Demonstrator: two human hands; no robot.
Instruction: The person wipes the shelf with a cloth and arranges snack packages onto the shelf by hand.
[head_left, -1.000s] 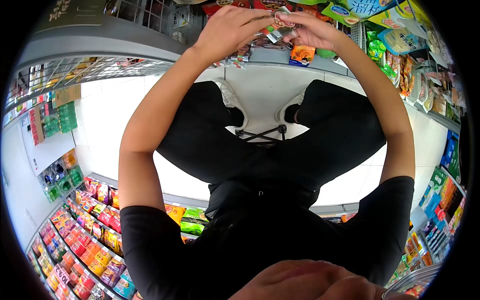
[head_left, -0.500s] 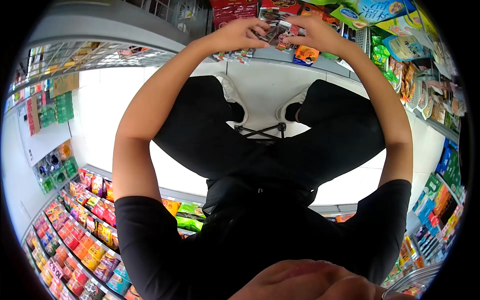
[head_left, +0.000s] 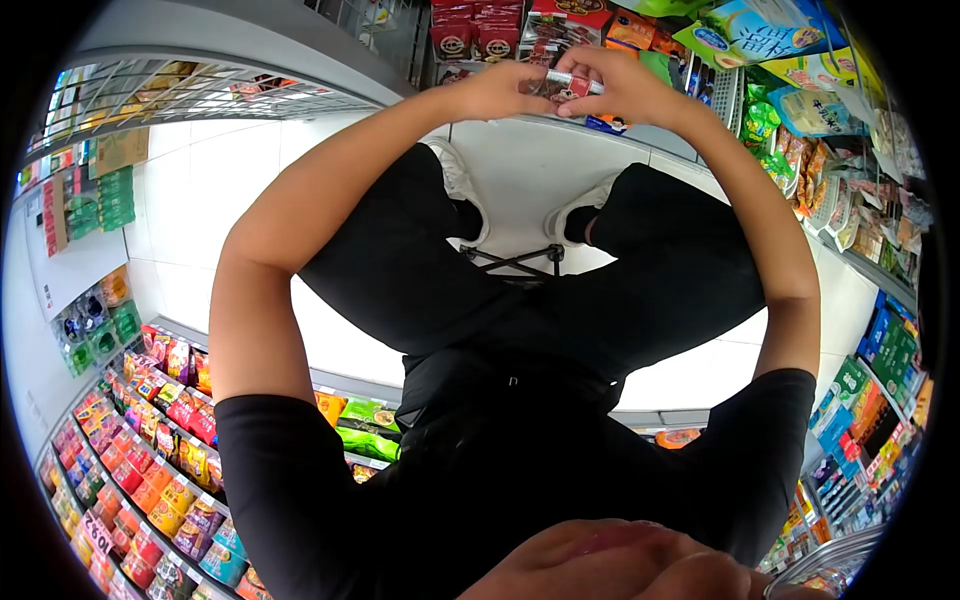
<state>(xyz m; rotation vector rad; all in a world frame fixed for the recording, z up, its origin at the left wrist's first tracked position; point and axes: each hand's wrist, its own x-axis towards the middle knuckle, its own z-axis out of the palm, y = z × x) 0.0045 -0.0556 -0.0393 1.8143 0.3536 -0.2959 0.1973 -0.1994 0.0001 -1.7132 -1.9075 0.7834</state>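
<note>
Floor: pale tiles (head_left: 180, 200), bright, running under the person and between the racks.
Snack rack: long stepped rack (head_left: 160, 470) at lower left, rows of colourful bags and tubs. Sits behind the person's left elbow.
Shelf: grey front edge (head_left: 680, 142) at the top of view, just past the feet; stocked with bags, packs and boxes.
Wire panel: grey mesh (head_left: 180, 108), upper left, left of the shelf.
Trousers: black pair (head_left: 400, 265), knees spread wide; person is seated.
Stool: black crossed legs (head_left: 515, 262) show between the person's legs; seat hidden.
Blue bag: big one (head_left: 775, 30), upper right, on the shelf, beyond the right forearm.
Shoes: white pair (head_left: 455, 185), one each side of the stool legs, toes toward the shelf.
Red packs: two stacks (head_left: 475, 30), side by side, on the shelf beyond the left hand.
Right hand: bent fingers (head_left: 590, 62), grip closed on the packet's right end.
Left hand: thumb and fingers (head_left: 508, 90) at the packet's left end; grip narrow, pinching it.
Packet: small, clear with red print (head_left: 568, 87), held between both hands at the shelf's front edge. Print too small to read.
</note>
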